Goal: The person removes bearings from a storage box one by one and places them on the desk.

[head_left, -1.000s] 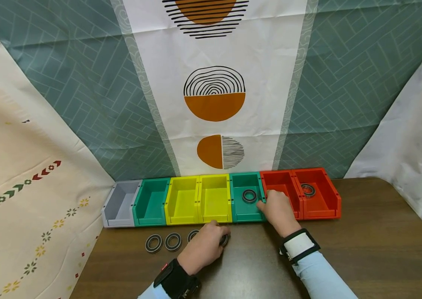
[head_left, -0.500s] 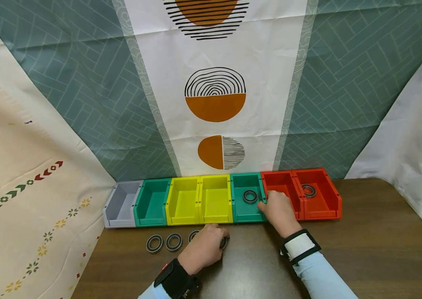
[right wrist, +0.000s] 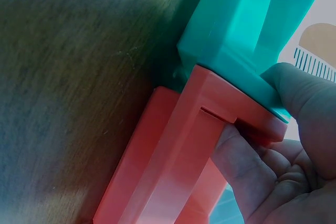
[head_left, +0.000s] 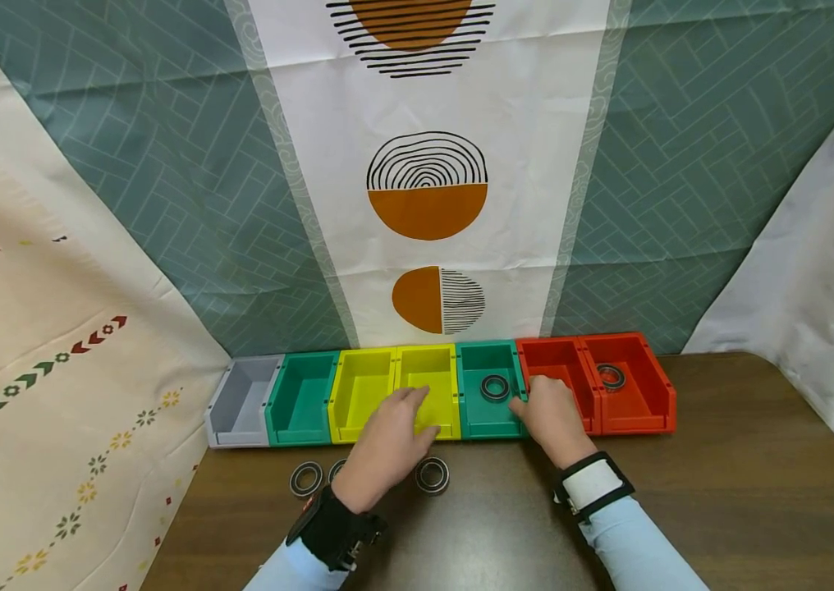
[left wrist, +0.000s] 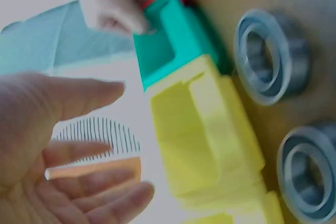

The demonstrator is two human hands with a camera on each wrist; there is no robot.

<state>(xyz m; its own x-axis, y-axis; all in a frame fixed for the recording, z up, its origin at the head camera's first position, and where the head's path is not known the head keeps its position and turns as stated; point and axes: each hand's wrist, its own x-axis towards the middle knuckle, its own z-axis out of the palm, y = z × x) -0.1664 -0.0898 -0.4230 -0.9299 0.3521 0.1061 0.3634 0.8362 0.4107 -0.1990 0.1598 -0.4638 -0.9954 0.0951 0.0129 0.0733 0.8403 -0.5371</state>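
Note:
My left hand (head_left: 387, 447) hovers over the front of the right yellow bin (head_left: 449, 386), fingers spread, with nothing in them. In the left wrist view its palm and fingers show empty. A ball bearing (head_left: 444, 476) lies flat just right of that wrist; two more bearings (head_left: 294, 479) lie to its left, one partly covered by the hand. With thumb and forefinger my right hand (right wrist: 294, 182) pinches the adjoining walls of the right green bin (right wrist: 236, 30) and the left red bin (right wrist: 173, 166). One bearing (head_left: 494, 399) sits in that green bin.
The row of bins runs along the back of the wooden table (head_left: 506, 525), starting with a grey bin (head_left: 240, 402) and a second green bin (head_left: 304, 398). Another bearing (head_left: 611, 387) lies in the end red bin (head_left: 634, 402). A patterned cloth (head_left: 520, 164) hangs behind.
My left hand has come off the rightmost bearing on the table, moved up toward the yellow bins and spread its fingers. That bearing is now uncovered. My right hand stays put.

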